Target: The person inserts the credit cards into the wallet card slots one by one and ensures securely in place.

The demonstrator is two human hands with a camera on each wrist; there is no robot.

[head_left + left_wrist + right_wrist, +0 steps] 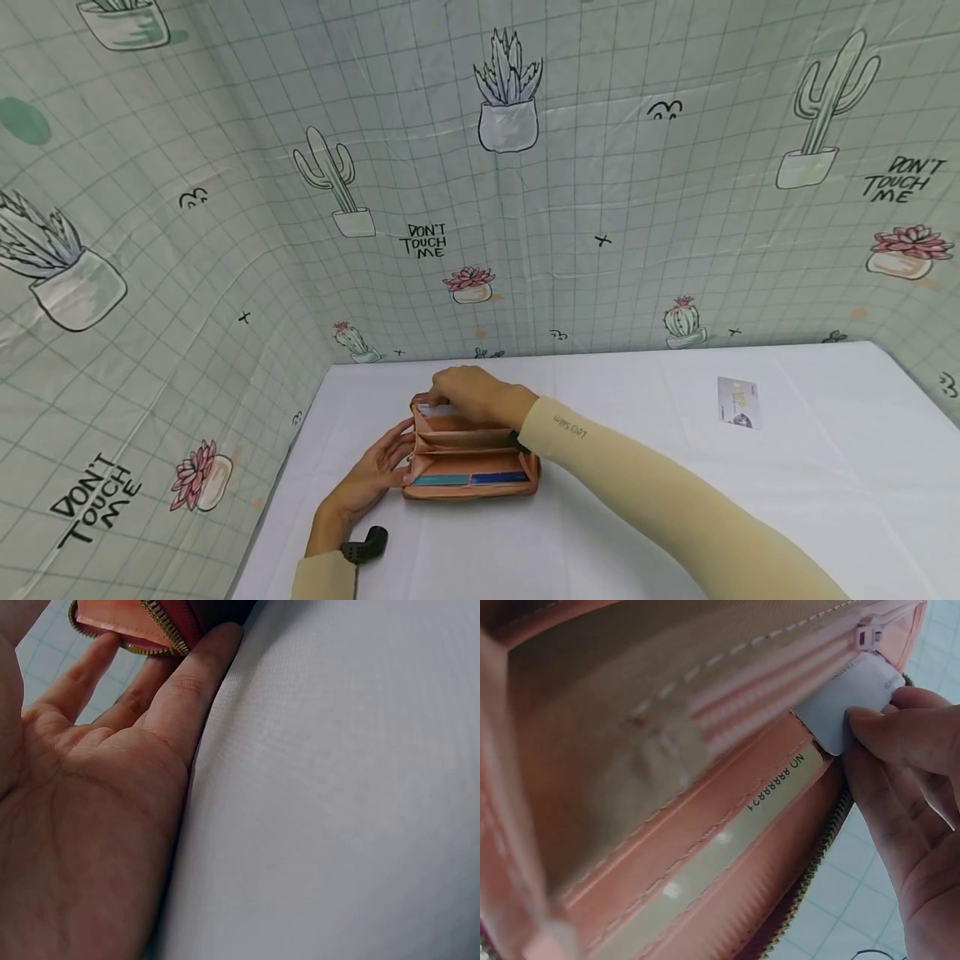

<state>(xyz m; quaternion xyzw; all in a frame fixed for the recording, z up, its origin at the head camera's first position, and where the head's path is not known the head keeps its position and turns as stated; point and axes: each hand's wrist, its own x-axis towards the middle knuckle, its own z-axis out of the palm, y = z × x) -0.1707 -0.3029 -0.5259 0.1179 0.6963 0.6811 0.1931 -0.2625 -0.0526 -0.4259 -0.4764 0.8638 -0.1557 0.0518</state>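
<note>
An orange zip wallet (471, 492) lies spread open on the white table, its inner compartments facing up. Two blue-toned cards (440, 480) show in its near slots. My left hand (367, 479) holds the wallet's left side, thumb at the near corner and fingers along the outside; the left wrist view shows these fingers (184, 697) against the zip edge. Over the far side, my right hand (468, 392) pinches a whitish card (832, 712) between thumb and fingers, at the end of a slot. Beside it, a pale card strip (739, 817) with printed digits sits in the far pocket.
Another card (738, 402), grey and printed, lies flat on the table (637, 517) to the right of the wallet. A cloth (585, 192) with cactus drawings and a grid hangs behind and to the left. My right forearm (645, 483) crosses over the table.
</note>
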